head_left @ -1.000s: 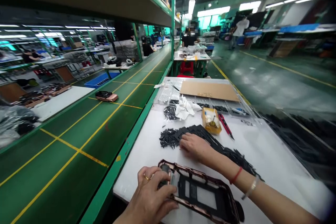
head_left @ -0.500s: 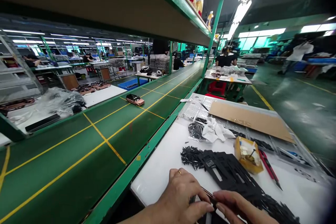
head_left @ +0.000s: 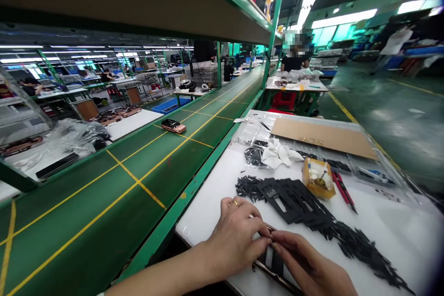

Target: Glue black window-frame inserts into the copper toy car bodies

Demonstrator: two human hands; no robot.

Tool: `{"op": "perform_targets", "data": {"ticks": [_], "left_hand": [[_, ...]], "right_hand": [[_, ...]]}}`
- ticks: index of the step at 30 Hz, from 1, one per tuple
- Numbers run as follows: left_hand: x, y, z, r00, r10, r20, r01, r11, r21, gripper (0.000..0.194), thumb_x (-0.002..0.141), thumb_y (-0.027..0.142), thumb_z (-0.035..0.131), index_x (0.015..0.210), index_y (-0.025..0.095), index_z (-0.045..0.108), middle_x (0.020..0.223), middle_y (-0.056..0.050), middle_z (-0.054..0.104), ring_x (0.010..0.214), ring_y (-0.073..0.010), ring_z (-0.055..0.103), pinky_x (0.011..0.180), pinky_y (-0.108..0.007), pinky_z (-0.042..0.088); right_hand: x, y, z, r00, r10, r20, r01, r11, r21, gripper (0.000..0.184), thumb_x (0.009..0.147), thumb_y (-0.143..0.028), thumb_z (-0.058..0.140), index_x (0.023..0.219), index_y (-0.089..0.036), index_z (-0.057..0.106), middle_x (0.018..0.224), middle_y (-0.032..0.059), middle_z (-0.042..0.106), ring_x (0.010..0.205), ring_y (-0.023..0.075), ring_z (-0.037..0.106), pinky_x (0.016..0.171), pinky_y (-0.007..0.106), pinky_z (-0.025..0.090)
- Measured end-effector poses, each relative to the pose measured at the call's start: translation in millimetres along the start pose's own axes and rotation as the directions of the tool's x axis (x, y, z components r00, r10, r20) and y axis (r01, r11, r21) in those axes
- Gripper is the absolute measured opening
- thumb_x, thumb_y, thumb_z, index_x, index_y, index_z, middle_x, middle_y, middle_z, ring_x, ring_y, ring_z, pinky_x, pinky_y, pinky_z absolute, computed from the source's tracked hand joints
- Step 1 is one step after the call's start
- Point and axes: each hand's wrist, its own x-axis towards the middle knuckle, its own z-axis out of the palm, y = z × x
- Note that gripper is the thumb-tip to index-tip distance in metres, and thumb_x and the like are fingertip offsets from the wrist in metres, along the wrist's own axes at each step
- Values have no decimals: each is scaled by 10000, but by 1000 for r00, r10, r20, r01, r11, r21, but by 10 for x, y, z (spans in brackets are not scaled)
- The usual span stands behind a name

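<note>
My left hand [head_left: 236, 233], with a ring on one finger, is closed on a copper-edged black toy car part [head_left: 275, 266] at the table's near edge. Its thumb and index finger pinch the upper end. From the other side my right hand [head_left: 308, 261] grips the same part, fingertips meeting those of the left. Much of the part is hidden by the hands; whether a smaller piece sits between the fingertips I cannot tell. Just beyond lie overlapping flat black plastic frames [head_left: 293, 201], between piles of small black pieces [head_left: 248, 187] and thin black strips [head_left: 366, 249].
A yellow box [head_left: 317, 178] stands beside a red-and-black cutter [head_left: 344, 193]. Behind are white tissue [head_left: 280, 152] and cardboard [head_left: 322, 138] on clear trays. Along the left runs a green conveyor belt [head_left: 152, 212] carrying a copper-and-black toy car [head_left: 173, 126]. A co-worker [head_left: 294, 58] sits farther back.
The view has tipped down slightly, so the table things appear higher. More of the toy car part shows beneath my hands. Both hands still hold it, fingertips now closer together.
</note>
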Motion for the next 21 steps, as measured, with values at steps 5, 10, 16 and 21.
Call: {"op": "perform_targets", "data": {"ticks": [5,10,16,21], "left_hand": [[8,-139,20,1000,13,1,-13,989,145,78,820,191,660,820,268,668,1203,11,571,1177,-229,440,957,-454,252],[79,-257,121,997,50,64,-65,963,262,94,835,226,650,770,286,683,1294,20,542,1258,-276,366,975,-502,241],[146,-208,243,982,91,163,-148,912,383,156,850,222,619,710,265,671,1343,40,527,1280,-290,358,966,-514,233],[153,-178,257,974,86,212,-181,855,486,191,866,225,595,689,239,664,1371,41,519,1296,-290,362,957,-502,225]], "right_hand": [[-92,-158,-119,1000,10,24,-7,996,-83,188,1001,-253,397,1114,-250,548,1033,6,653,880,149,647,757,224,521],[-234,-166,-273,953,96,288,-20,966,-257,283,911,-38,385,1057,-193,571,976,52,642,830,199,632,690,300,500],[-271,-196,-277,869,129,478,65,927,-369,281,784,29,517,951,-195,551,872,12,632,753,222,621,600,293,435],[-211,-224,-274,865,125,487,92,912,-399,279,746,15,587,945,-177,550,857,16,630,759,212,626,575,273,388]]}}
